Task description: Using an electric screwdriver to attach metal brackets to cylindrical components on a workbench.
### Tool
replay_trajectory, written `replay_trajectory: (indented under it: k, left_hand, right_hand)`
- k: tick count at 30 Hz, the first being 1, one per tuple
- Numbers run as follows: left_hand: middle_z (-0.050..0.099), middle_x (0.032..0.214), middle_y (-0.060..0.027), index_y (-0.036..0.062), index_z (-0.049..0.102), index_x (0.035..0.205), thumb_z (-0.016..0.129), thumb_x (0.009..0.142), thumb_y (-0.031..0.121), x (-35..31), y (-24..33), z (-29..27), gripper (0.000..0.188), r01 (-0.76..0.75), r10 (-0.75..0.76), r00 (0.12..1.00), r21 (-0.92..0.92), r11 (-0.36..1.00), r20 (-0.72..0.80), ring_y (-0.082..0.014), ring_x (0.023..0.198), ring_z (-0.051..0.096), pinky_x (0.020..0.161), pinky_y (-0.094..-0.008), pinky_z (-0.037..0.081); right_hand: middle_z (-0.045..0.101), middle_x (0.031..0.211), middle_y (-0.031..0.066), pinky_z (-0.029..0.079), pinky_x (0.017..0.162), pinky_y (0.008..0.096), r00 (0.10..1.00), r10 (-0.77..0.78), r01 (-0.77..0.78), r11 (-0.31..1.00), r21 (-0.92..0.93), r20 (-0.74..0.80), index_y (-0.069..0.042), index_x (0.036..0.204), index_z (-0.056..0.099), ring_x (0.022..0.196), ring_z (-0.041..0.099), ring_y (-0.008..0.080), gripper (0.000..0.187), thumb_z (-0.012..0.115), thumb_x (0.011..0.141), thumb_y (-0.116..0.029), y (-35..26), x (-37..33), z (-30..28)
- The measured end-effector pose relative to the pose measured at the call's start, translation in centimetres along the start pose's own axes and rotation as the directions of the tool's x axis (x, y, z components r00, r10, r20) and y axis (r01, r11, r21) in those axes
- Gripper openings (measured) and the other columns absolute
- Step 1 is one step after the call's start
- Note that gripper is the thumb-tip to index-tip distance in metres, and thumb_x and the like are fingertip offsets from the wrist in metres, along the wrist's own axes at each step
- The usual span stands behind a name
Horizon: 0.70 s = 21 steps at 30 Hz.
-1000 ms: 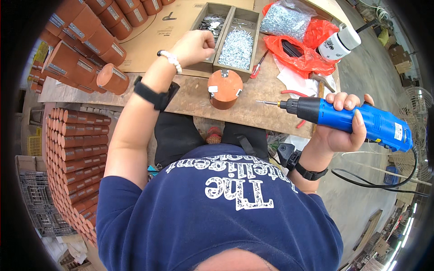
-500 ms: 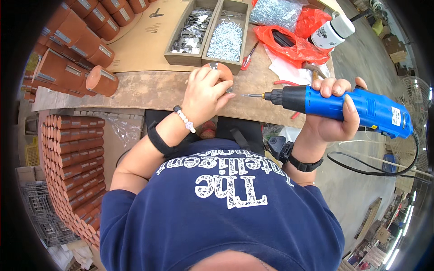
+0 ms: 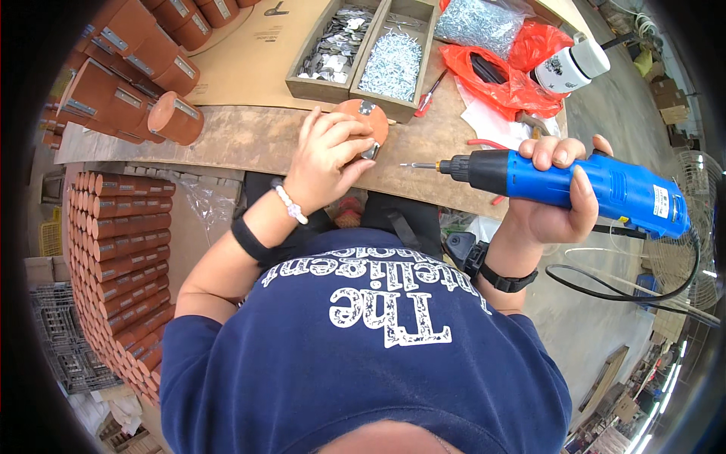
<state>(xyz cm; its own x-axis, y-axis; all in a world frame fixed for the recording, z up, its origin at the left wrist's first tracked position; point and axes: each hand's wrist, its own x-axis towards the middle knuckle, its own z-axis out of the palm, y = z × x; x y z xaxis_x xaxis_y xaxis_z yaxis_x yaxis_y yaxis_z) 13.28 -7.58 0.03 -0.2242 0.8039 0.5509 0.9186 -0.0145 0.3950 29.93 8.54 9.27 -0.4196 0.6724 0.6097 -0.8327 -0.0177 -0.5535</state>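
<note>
My left hand (image 3: 327, 157) is closed round a short reddish-brown cylinder (image 3: 375, 123) at the table's near edge. The round end of the cylinder faces up, with a small metal plate (image 3: 366, 107) at its far rim. Another bit of metal shows at my fingertips on its near side; most of that side is hidden by the hand. In my right hand (image 3: 563, 170) is a blue electric screwdriver (image 3: 620, 189), held level. Its thin bit (image 3: 417, 165) points left toward the cylinder and stays apart from it.
Beyond the cylinder stand a wooden box of metal plates (image 3: 338, 47) and a box of screws (image 3: 392, 64). A small screwdriver (image 3: 428, 97), a red bag (image 3: 484, 83) and a white bottle (image 3: 569, 68) lie rightward. Similar cylinders (image 3: 175, 119) stand left; more are stacked below (image 3: 125, 272).
The cylinder's top face now shows more, with my left hand shifted slightly left and toward me on it. The electric screwdriver stays nearly in place, its bit still apart from the cylinder.
</note>
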Motion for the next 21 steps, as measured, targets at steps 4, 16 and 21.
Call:
replay_trajectory:
  k: [4, 16, 21]
  left_hand:
    - [0.058, 0.099, -0.0042, 0.0087, 0.06, 0.086, 0.071, 0.06, 0.011, -0.8, 0.4, 1.5, 0.029, 0.141, -0.135, 0.974, 0.021, 0.99, -0.182, -0.0253, 0.101, 0.049, 0.092, -0.0468, 0.029]
    - [0.059, 0.097, -0.0096, 0.0026, 0.06, 0.083, 0.071, 0.06, 0.005, -1.2, 0.9, 2.6, 0.025, 0.197, -0.23, 0.926, -0.137, 0.971, -0.299, -0.0295, 0.105, 0.049, 0.093, -0.0459, 0.031]
    - [0.059, 0.097, -0.0104, 0.0016, 0.06, 0.083, 0.07, 0.061, 0.004, -1.0, 1.0, 3.1, 0.024, 0.168, -0.212, 0.922, -0.159, 0.973, -0.323, -0.0298, 0.103, 0.05, 0.093, -0.0459, 0.031]
  right_hand:
    - [0.051, 0.079, 0.0111, 0.041, 0.069, 0.0412, 0.997, 0.052, -0.047, 0.997, -0.068, 0.064, -0.004, 0.116, 0.036, 0.069, 0.049, 0.0212, 0.047, 0.047, 0.072, -0.014, 0.6, 0.2, 0.3]
    - [0.052, 0.076, 0.0149, 0.046, 0.065, 0.0435, 0.994, 0.098, -0.099, 0.995, 0.02, 0.052, -0.003, 0.116, 0.025, 0.065, 0.054, 0.0253, 0.05, 0.049, 0.072, -0.002, 3.1, 0.6, 1.8]
    - [0.053, 0.077, 0.014, 0.045, 0.066, 0.0432, 0.989, 0.106, -0.1, 0.993, -0.061, 0.101, -0.004, 0.116, 0.027, 0.066, 0.053, 0.0244, 0.048, 0.048, 0.072, -0.003, 4.4, 0.8, 1.9]
